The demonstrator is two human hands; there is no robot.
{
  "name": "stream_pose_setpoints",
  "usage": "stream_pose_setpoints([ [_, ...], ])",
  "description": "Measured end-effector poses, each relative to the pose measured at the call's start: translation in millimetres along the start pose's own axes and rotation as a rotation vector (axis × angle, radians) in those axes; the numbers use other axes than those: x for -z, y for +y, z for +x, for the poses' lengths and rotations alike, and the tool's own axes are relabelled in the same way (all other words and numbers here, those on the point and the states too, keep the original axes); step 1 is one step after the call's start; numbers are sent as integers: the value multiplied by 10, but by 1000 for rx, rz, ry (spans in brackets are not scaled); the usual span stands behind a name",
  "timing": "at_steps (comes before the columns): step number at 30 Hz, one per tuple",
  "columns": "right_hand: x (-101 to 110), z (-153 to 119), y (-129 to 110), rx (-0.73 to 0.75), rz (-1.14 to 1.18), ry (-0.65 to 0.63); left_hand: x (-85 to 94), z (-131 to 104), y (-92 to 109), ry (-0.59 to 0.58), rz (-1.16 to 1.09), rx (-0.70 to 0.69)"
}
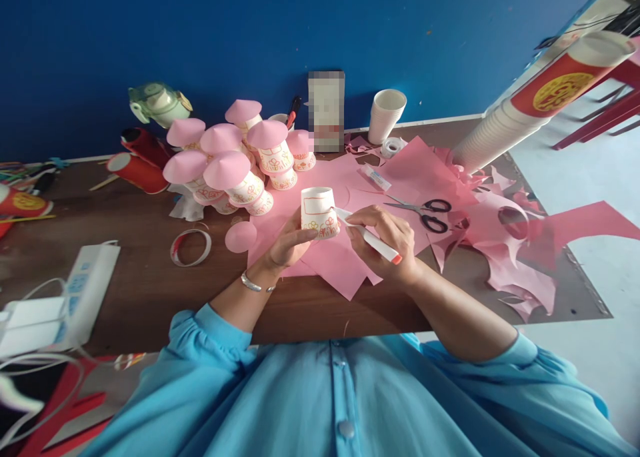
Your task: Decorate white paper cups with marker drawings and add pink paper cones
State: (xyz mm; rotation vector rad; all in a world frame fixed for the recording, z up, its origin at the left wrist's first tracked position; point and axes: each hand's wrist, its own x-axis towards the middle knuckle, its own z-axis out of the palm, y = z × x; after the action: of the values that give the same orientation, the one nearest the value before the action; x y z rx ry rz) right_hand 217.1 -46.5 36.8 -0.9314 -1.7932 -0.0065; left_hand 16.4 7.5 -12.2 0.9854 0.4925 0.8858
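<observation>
A white paper cup [318, 212] is held above the pink paper by my left hand [291, 242], its fingers wrapped round the cup's left side and base. Orange flowers run along the cup's lower part, and a red rectangle is drawn above them. My right hand [387, 240] grips a white marker [375, 243] with a red end, its tip at the cup's right side. Sheets of pink paper [345, 278] lie beneath both hands. Behind my left hand stand several decorated cup towers [245, 189] with pink cone tops.
Black-handled scissors [433, 215], a glue tube [375, 176] and pink scraps [520, 244] lie to the right. Stacked cups [505, 130] lean at the back right. A phone [326, 110] stands against the blue wall. On the left are a tape roll [191, 248] and a power strip [90, 290].
</observation>
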Motion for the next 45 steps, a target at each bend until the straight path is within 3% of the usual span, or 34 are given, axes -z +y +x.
stream_pose_setpoints([
  [30,-11,-23,-7,31,4,14,28,1,-18,-20,24,3],
  [45,-46,-28,10,179,-63,38,37,-1,0,-28,351,-58],
])
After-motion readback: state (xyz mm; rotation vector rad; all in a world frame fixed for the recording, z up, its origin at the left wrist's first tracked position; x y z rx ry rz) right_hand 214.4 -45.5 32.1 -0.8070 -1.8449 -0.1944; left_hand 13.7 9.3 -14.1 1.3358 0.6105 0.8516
